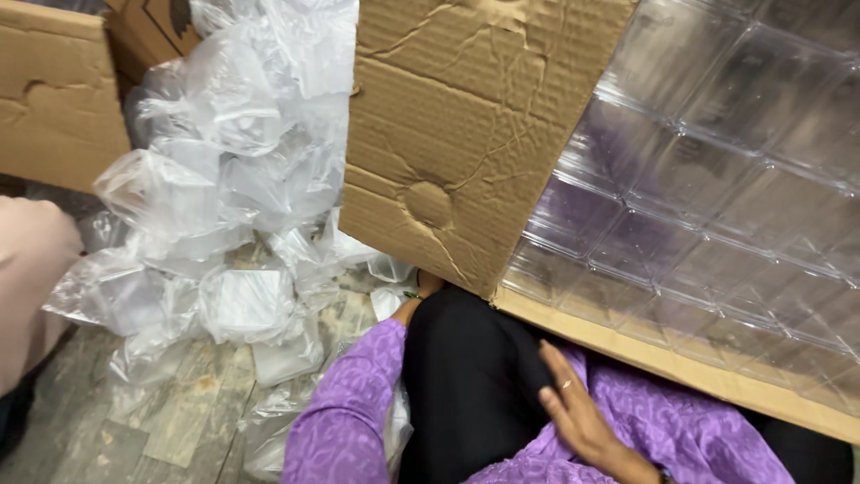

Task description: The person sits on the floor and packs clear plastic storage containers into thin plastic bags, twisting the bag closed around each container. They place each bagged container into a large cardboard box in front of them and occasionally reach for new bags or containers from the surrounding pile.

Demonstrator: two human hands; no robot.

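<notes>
Cardboard box [466, 134] fills the upper middle of the view, tipped on its side so that its creased brown flap hangs down toward the person's lap. Its lower edge rests over the black-clad knee [466, 376]. Inside it, to the right, sit stacked clear plastic trays [708, 170] with square compartments.

The left hand [425, 287] is just under the flap's lower corner — only a wrist and a bit of the hand show, so I cannot tell how its fingers are set or whether they grip the cardboard. The right hand [573, 408] lies flat on the knee just below the box, fingers [554, 367] spread loosely and straight, holding nothing; a ring shows on one of them.

Purple patterned sleeves [345, 421] cover both arms. Left of the box, a heap of clear plastic bags [224, 179] lies on the floor [152, 421] — pale wood-look tiles. Another cardboard piece [54, 99] stands at far left.
</notes>
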